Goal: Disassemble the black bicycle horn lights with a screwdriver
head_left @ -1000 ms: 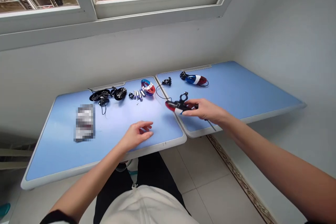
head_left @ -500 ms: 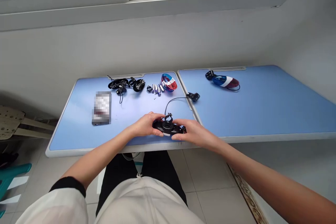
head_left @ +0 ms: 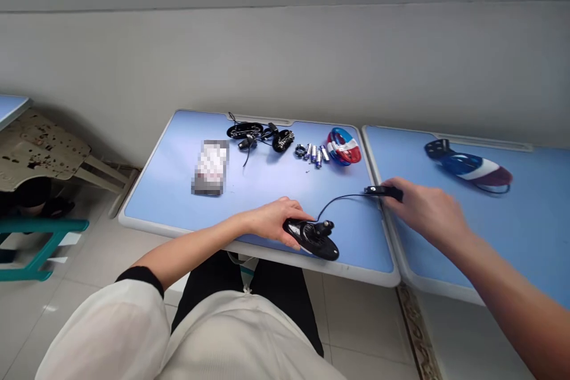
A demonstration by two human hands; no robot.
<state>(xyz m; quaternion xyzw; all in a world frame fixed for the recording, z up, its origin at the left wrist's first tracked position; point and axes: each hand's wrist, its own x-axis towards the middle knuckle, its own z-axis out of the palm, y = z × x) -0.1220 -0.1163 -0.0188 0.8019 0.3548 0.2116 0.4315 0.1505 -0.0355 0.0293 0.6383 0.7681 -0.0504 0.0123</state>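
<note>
My left hand (head_left: pixel 276 222) grips a black oval lamp housing (head_left: pixel 310 239) at the front edge of the blue table. A thin black cable (head_left: pixel 342 200) runs from the housing to a small black switch (head_left: pixel 383 192), pinched in the fingers of my right hand (head_left: pixel 423 208). That hand lies over the gap between the two tabletops. Further back stand several AAA batteries (head_left: pixel 314 153), a red, white and blue lens shell (head_left: pixel 342 146) and black wired lamp parts (head_left: pixel 260 136). A red, white and blue bicycle light (head_left: pixel 469 169) lies on the right tabletop.
A blurred package (head_left: pixel 210 167) lies on the left blue tabletop (head_left: pixel 160 190), and the right tabletop (head_left: pixel 534 214) adjoins it. A wall rises behind both. Left of them stand a beige chair (head_left: pixel 40 154) and a teal stool (head_left: pixel 44 243) on the tiled floor.
My right hand has left the housing and lifted the black switch from the table, drawing the cable out to the right. The left hand keeps the housing. The view has swung left.
</note>
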